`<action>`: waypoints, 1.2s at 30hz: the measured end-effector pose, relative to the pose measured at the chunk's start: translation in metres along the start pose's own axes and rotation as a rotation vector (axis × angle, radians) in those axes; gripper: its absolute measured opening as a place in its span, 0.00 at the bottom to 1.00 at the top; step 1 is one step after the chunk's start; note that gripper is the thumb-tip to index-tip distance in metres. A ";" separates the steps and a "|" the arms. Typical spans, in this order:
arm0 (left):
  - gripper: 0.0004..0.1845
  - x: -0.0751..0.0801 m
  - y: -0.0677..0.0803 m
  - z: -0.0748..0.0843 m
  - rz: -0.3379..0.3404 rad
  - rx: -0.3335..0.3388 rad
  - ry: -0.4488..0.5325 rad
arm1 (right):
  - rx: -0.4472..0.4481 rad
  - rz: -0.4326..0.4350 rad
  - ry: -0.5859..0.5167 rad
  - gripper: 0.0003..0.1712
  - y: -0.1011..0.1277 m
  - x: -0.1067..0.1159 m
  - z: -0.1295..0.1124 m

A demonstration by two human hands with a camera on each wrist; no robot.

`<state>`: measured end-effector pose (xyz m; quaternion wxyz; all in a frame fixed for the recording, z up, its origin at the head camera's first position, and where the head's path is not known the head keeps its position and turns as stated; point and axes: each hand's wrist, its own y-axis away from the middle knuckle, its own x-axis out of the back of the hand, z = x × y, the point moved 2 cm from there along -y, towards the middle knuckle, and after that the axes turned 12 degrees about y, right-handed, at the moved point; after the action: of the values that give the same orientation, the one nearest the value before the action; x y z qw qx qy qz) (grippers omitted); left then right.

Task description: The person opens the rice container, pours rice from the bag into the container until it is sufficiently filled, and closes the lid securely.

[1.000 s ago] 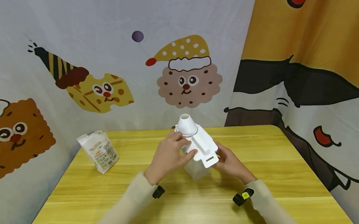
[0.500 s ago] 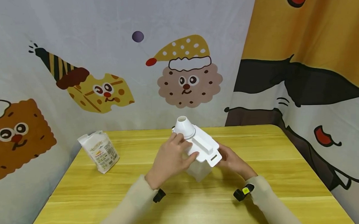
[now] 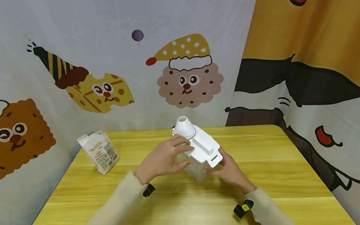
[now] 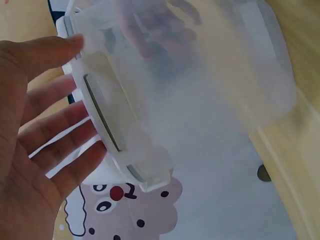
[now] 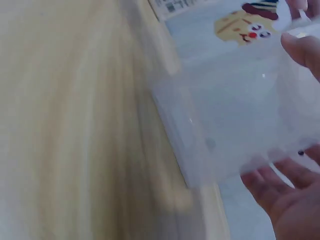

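A translucent plastic storage container [image 3: 197,171] with a white lid [image 3: 200,151] stands tilted near the middle of the table. On the lid's far left end sits a white cone-shaped spout [image 3: 185,128]. My left hand [image 3: 165,156] is at the lid's left edge, fingers fairly straight and spread; in the left wrist view its thumb [image 4: 55,52] and fingertips lie along the rim. With my right hand [image 3: 232,172] I hold the container's body from the right. The right wrist view has the right thumb [image 5: 302,52] on one side and fingers on the opposite side.
A white printed bag [image 3: 99,153] stands at the left back of the wooden table [image 3: 135,210]. Behind the table hangs a curtain [image 3: 112,45] with cartoon prints.
The container and its lid have shifted slightly right and nearer. My left hand has slid left on the lid's edge; my right thumb has come round onto the container's near face.
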<state>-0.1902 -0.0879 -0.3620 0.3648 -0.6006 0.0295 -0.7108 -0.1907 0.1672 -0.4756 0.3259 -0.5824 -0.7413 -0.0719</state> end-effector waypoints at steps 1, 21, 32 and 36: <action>0.19 0.001 0.000 -0.001 -0.014 -0.002 -0.004 | -0.001 0.018 0.008 0.53 0.000 -0.002 -0.002; 0.19 -0.015 -0.003 0.005 0.123 -0.043 -0.187 | 0.081 -0.003 0.086 0.51 -0.010 0.003 0.001; 0.18 -0.030 -0.012 0.015 0.161 0.006 -0.277 | 0.074 -0.169 -0.010 0.47 -0.025 0.020 0.021; 0.19 -0.027 -0.012 0.014 0.122 0.009 -0.275 | 0.078 -0.167 -0.038 0.48 -0.025 0.019 0.021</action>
<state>-0.1831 -0.0589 -0.3744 0.4105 -0.6878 0.0124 -0.5986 -0.2244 0.1850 -0.4745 0.3272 -0.5065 -0.7956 -0.0590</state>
